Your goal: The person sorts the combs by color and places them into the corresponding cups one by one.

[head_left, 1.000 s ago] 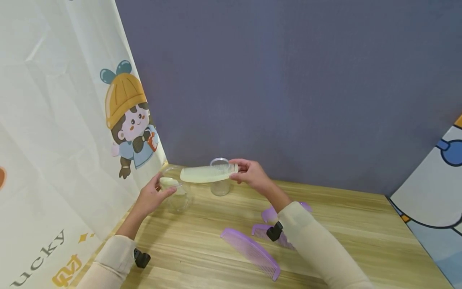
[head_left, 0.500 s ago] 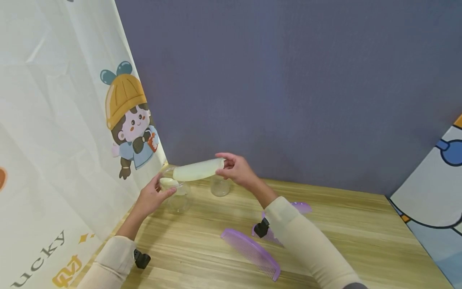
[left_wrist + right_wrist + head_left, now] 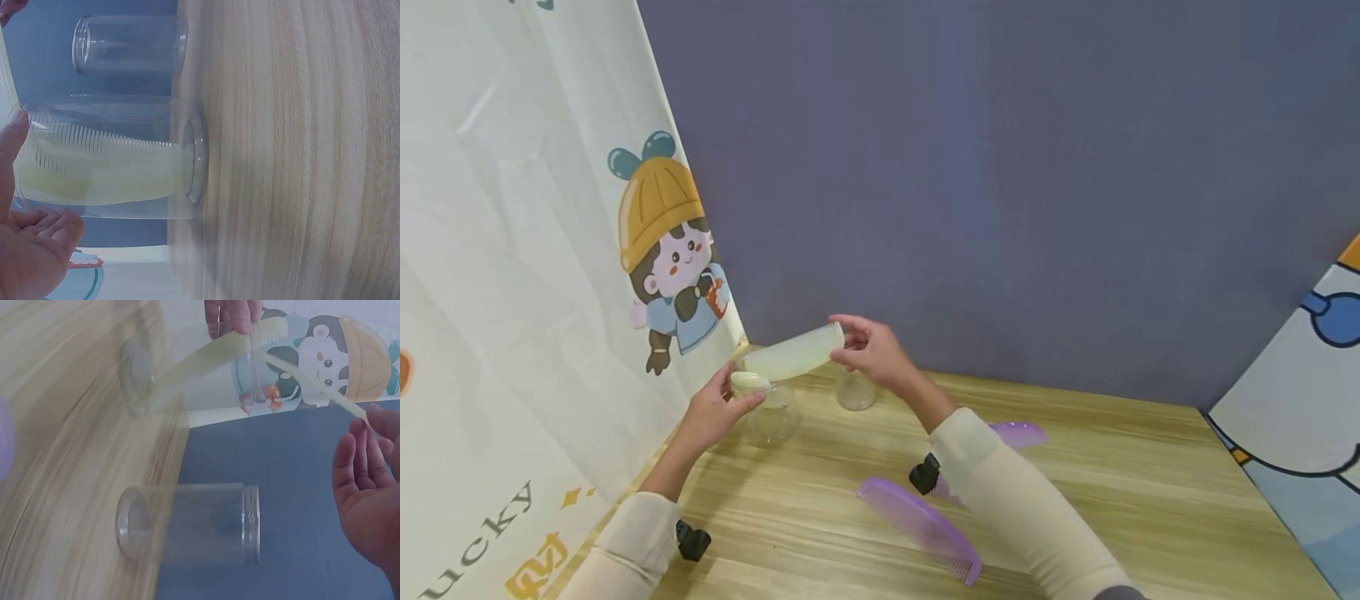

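Note:
My left hand (image 3: 715, 410) holds a clear jar (image 3: 778, 423) by its upper part, thumb on one side and fingers on the other. Inside the jar leans a pale yellow-green comb (image 3: 119, 181), its top end showing at the mouth (image 3: 749, 381) in the head view. Between the thumb and fingers of my right hand (image 3: 878, 357) is the end of a second pale yellow-green comb (image 3: 797, 353). That comb slants down to the left, and its far end reaches the jar's mouth in the right wrist view.
Another clear jar (image 3: 194, 524) stands upright by the grey back wall (image 3: 1000, 208). Purple combs lie on the wooden table (image 3: 805, 533): one in front (image 3: 921, 527), one farther back (image 3: 1019, 434) and one mostly hidden under my right sleeve (image 3: 1022, 508). A white printed sheet (image 3: 550, 250) rises at the left.
My right hand has moved left with the pale comb, from in front of the second jar to the held jar's mouth, and the comb has tilted. The left hand stays in place.

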The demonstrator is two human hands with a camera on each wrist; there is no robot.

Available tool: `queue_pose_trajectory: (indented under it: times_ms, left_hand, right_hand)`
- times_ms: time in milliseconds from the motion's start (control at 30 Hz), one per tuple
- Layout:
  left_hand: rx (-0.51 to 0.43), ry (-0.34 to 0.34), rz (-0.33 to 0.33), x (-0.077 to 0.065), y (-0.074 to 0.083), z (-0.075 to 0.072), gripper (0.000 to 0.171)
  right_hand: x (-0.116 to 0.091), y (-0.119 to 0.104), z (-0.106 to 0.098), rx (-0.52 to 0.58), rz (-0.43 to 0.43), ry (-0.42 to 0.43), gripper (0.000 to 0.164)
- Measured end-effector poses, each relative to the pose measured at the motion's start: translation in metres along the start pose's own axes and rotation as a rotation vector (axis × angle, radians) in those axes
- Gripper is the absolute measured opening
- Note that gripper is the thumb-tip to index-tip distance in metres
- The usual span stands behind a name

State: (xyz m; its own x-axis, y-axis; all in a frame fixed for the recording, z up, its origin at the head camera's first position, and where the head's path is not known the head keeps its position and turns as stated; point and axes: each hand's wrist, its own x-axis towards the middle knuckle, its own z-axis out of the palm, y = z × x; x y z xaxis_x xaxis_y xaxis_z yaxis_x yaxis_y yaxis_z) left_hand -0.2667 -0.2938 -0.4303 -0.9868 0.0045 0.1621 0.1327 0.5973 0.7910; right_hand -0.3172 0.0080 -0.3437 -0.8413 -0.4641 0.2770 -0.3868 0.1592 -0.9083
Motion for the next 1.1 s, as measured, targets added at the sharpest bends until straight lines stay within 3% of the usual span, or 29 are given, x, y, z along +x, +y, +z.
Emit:
queue_pose_trajectory:
  times_ms: [400,567,1100]
  left_hand:
    - [0.003,0.015,0.002,0.0,-0.003,-0.001,0.099]
    - [0.001,0.013,0.007,0.001,-0.005,0.001,0.099]
    - [-0.009,-0.009,0.008,0.001,-0.003,-0.003,0.1]
  right_hand:
    - [0.01,-0.026,0.03,0.01,-0.056,-0.028,0.039]
    - [0.007,-0.026,0.035,-0.012,-0.048,-0.042,0.035]
    - [-0.015,0.013,0.001,-0.08,0.007,-0.042,0.028]
